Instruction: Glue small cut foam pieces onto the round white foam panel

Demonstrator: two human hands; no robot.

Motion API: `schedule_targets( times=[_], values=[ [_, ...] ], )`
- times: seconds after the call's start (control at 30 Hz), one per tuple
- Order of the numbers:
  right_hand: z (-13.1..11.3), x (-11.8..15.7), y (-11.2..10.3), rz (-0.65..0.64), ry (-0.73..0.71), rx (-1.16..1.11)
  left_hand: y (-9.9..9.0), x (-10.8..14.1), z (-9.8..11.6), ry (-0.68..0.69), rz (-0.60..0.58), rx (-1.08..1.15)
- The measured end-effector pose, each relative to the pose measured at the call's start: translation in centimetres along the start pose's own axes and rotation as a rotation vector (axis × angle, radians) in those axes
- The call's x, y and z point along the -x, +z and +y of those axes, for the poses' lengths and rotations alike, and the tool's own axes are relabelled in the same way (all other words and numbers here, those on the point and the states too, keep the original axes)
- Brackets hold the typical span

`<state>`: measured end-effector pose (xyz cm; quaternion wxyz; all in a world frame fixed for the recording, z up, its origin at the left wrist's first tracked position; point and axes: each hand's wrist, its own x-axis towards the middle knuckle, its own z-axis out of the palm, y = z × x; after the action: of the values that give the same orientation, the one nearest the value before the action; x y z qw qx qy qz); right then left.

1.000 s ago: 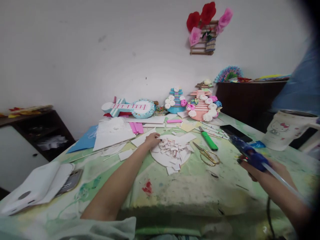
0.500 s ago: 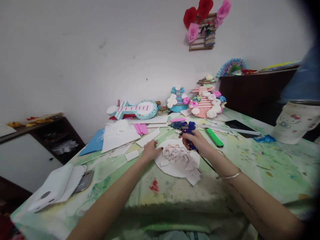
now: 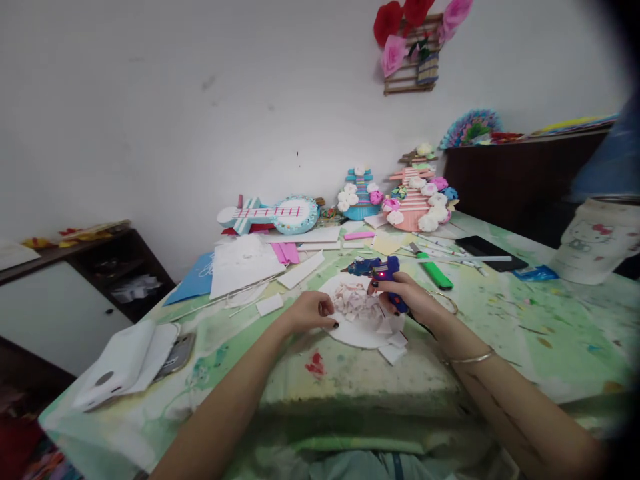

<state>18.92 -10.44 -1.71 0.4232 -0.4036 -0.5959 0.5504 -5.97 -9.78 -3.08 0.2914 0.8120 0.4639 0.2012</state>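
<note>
My right hand is wrapped around the handle of a blue glue gun. A small red light glows on the gun, its nozzle points left, and a long glue stick juts from its back. Below it lies a round white disc, heaped with torn whitish paper scraps. At the disc's left edge rests my left hand, fingers curled and thumb apart from them, with nothing visible between. Two small white card pieces overlap the disc's front right edge.
A green cutter knife, pens and a black phone lie to the right, near a white cup. Behind stand decorated instrument models. White sheets and a white case are on the left.
My right hand has lowered the glue gun slightly and brought it nearer me. My left hand has drawn back along the disc's edge, its fingers now more curled. The view has shifted slightly.
</note>
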Motion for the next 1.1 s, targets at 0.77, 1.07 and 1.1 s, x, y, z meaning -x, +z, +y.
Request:
schedule_targets(
  times=[0.77,1.07,1.1],
  values=[
    [0.4,0.0,0.4,-0.043,-0.019,0.12,0.0,-1.2,-2.7,0.033,0.262,-0.146],
    [0.0,0.2,0.6,-0.027,0.003,0.137,0.9,-1.6,-2.5,0.085,0.29,-0.235],
    [0.1,0.2,0.5,-0.028,0.002,0.138,0.9,-1.6,-2.5,0.088,0.29,-0.242]
  ],
)
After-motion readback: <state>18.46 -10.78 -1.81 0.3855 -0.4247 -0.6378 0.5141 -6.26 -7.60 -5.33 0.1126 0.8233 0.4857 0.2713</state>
